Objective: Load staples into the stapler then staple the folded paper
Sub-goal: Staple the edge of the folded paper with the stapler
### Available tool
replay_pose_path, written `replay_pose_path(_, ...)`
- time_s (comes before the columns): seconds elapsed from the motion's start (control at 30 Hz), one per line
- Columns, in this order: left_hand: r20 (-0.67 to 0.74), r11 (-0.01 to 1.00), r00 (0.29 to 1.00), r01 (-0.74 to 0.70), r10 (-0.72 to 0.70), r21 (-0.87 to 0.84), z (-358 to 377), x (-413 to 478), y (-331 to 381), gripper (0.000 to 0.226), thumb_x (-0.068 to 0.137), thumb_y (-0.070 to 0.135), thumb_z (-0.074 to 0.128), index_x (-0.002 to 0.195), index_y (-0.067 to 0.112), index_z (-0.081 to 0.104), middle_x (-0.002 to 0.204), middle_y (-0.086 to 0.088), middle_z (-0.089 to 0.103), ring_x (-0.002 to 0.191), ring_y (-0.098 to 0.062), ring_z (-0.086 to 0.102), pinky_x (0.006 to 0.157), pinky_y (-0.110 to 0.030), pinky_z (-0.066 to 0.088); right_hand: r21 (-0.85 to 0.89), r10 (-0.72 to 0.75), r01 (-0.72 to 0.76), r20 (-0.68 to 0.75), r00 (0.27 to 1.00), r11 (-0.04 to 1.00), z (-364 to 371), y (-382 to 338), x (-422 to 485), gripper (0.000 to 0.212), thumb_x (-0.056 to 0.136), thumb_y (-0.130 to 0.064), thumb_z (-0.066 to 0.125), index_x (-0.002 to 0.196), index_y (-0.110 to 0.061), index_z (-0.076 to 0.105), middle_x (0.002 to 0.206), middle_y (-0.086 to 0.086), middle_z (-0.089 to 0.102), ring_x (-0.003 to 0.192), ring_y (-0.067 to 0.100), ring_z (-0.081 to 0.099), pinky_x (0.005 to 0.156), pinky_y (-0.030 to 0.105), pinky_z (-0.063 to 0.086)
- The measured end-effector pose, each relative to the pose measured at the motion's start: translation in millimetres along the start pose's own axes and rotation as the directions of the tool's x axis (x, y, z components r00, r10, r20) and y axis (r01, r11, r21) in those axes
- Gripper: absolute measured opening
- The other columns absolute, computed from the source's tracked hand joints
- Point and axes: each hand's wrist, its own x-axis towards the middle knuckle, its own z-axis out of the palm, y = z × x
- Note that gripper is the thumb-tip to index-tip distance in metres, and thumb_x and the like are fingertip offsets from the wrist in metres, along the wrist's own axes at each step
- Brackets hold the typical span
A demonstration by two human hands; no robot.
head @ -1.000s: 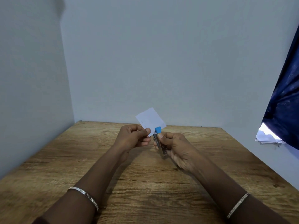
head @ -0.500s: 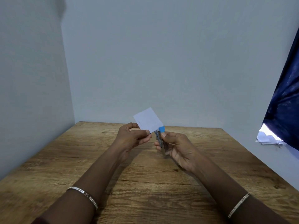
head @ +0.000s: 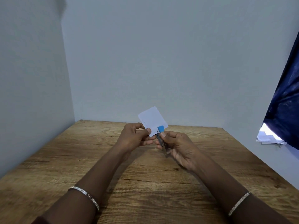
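A small folded white paper (head: 152,119) is held up above the middle of the wooden table (head: 80,159), pinched at its lower left corner by my left hand (head: 135,137). My right hand (head: 178,147) grips a small metal stapler (head: 162,139) with a blue cap, held nearly upright. The blue end of the stapler overlaps the paper's lower right edge. My thumb presses on the stapler just below the blue cap. Whether staples sit inside the stapler is hidden.
Pale walls close in the table on the left and at the back. At the right hangs a dark blue curtain (head: 284,102), with a pile of white papers (head: 268,137) under it beyond the table's right edge. Both wrists wear bracelets.
The paper and stapler stay together between the hands. The stapler's blue end shifted slightly along the paper's lower right edge, and both hands drifted a little.
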Motion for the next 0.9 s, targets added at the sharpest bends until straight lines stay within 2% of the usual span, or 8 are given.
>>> replay_pose_path(0.13, 0.006, 1.000, 1.000, -0.007, 0.007, 0.017, -1.0, -0.7, 0.4, 0.017, 0.095, 0.007, 0.065, 0.105, -0.006, 0.070, 0.095, -0.024, 0.077, 0.086, -0.025, 0.078, 0.069, -0.026, 0.062, -0.012, 0.003, -0.003, 0.000, 1.000, 1.000, -1.1, 0.0, -0.2, 0.022, 0.076, -0.015, 0.077, 0.092, -0.001, 0.079, 0.087, 0.015, 0.076, 0.077, 0.018, 0.074, 0.072, 0.028, 0.064)
replay_pose_path(0.33, 0.032, 0.999, 0.999, -0.021, 0.020, 0.043, -1.2, -1.6, -0.1, 0.018, 0.096, 0.009, 0.064, 0.107, -0.004, 0.071, 0.094, -0.024, 0.078, 0.089, -0.026, 0.078, 0.070, -0.025, 0.062, -0.024, 0.000, 0.000, -0.020, 1.000, 1.000, -2.1, 0.8, -0.3, 0.012, 0.090, -0.005, 0.068, 0.097, 0.001, 0.076, 0.086, 0.014, 0.077, 0.076, 0.016, 0.074, 0.074, 0.028, 0.064)
replay_pose_path(0.53, 0.039, 1.000, 0.999, -0.016, 0.015, 0.017, -0.6, -1.0, -2.2, 0.017, 0.095, 0.009, 0.065, 0.107, -0.001, 0.072, 0.092, -0.021, 0.078, 0.082, -0.023, 0.078, 0.070, -0.025, 0.062, -0.036, -0.008, 0.007, -0.037, 0.999, 0.999, -1.3, 0.7, 0.2, 0.012, 0.091, -0.004, 0.067, 0.099, 0.002, 0.075, 0.085, 0.012, 0.078, 0.075, 0.015, 0.075, 0.070, 0.025, 0.063)
replay_pose_path(0.9, 0.076, 1.000, 0.997, -0.018, 0.019, -0.020, -0.2, -1.0, -4.0, 0.018, 0.096, 0.008, 0.064, 0.109, -0.003, 0.071, 0.094, -0.019, 0.079, 0.083, -0.019, 0.078, 0.073, -0.025, 0.062, -0.059, -0.027, 0.022, -0.081, 0.996, 0.998, -0.9, 0.2, 1.2, 0.013, 0.090, -0.001, 0.068, 0.100, 0.002, 0.075, 0.086, 0.013, 0.078, 0.073, 0.015, 0.074, 0.071, 0.025, 0.063)
